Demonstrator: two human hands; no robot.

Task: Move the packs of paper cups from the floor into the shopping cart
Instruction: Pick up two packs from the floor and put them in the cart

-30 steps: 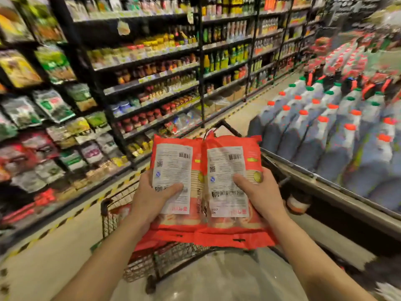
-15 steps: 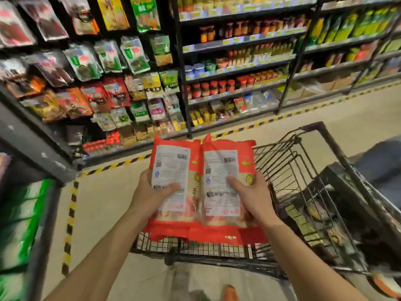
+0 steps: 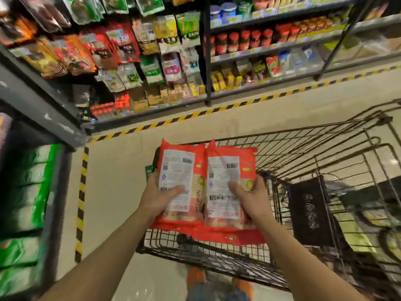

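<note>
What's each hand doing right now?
Left hand: closed on the left red cup pack.
Right hand: closed on the right red cup pack, over the cart.

Both bare forearms reach forward from the lower edge of the view and converge toward the middle. The left hand point(image 3: 159, 197) and the right hand point(image 3: 251, 197) sit side by side at the same height, thumbs laid on top and pointing inward, the other fingers curled underneath in a grip.
</note>
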